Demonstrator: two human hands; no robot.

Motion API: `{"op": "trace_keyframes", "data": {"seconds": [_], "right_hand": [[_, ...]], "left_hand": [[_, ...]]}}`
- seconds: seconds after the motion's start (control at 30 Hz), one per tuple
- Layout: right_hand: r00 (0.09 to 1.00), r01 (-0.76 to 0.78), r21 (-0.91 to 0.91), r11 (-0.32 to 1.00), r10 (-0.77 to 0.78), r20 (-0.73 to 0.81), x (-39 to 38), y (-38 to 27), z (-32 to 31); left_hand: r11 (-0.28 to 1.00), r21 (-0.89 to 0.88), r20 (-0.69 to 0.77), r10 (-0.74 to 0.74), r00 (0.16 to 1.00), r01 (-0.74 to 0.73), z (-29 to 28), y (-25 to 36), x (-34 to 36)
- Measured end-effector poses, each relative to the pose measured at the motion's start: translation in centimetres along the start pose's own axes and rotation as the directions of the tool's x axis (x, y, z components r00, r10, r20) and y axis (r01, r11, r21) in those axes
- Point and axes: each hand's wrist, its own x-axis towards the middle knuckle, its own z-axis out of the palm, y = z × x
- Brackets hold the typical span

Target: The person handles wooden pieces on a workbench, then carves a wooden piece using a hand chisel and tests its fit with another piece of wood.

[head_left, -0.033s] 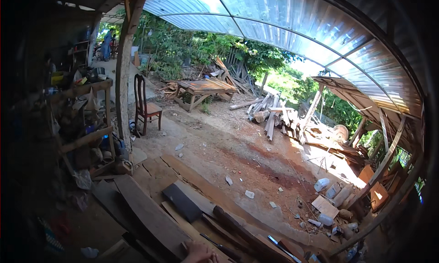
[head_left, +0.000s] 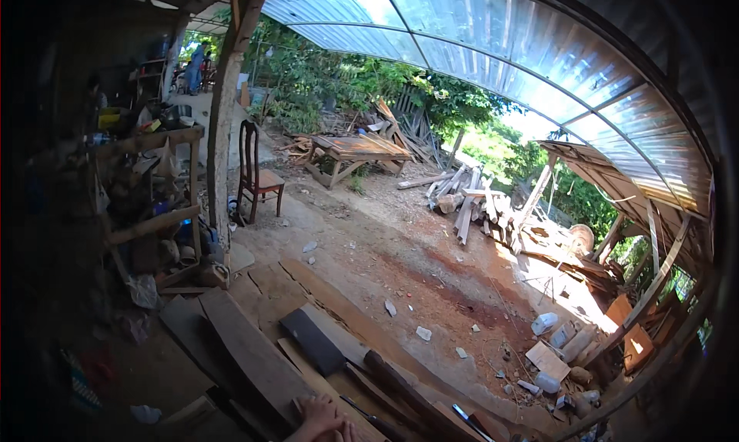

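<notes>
A stack of long, rough wooden boards (head_left: 245, 343) fills the lower middle, with a dark, short plank (head_left: 312, 337) lying on it. My left hand (head_left: 320, 413) is on a board at the bottom edge, fingers bent and closed on it. Just beside it my right hand (head_left: 346, 433) shows only in part, cut off by the frame, so its grip is unclear. A thin dark tool or bar (head_left: 358, 411) lies right of my hands, and a shiny metal piece (head_left: 462, 415) lies further right.
A wooden chair (head_left: 260, 182) stands beyond a post (head_left: 219, 134), left of a low wooden table (head_left: 356, 147). Timber piles (head_left: 469, 207) and plastic jugs (head_left: 543, 324) are at right. A cluttered shelf (head_left: 154, 219) stands left. A person in blue (head_left: 195, 69) is in the far background.
The view has shifted slightly, so the background sits a little further right. My hands have moved slightly up and left in the picture, still on the boards.
</notes>
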Motion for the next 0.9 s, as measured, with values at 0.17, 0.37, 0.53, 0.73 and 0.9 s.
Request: {"op": "trace_keyframes", "data": {"seconds": [0.17,0.37,0.53,0.73,0.9], "right_hand": [[0.986,0.163,0.056,0.985,-0.162,-0.030,12.9,-9.5,7.9],[0.978,0.180,0.162,0.970,-0.194,0.081,14.6,-9.8,8.8],[0.940,0.248,0.261,0.933,-0.297,0.169,8.1,0.3,3.7],[0.932,-0.338,0.467,0.817,0.222,0.287,-9.3,17.1,-6.5],[0.925,-0.330,0.191,0.925,0.276,0.260,-20.9,23.5,-12.1]], "left_hand": [[0.937,0.051,-0.534,-0.267,0.802,0.346,-5.2,-16.6,3.5],[0.802,0.021,-0.489,-0.513,0.706,0.597,-6.3,-17.9,4.8],[0.766,0.092,-0.470,-0.529,0.706,0.636,-1.7,-6.5,1.4],[0.990,0.124,0.205,-0.097,0.974,0.072,5.9,16.8,-4.4],[0.941,0.137,0.012,0.311,0.950,-0.310,9.2,26.5,-7.5]]}}
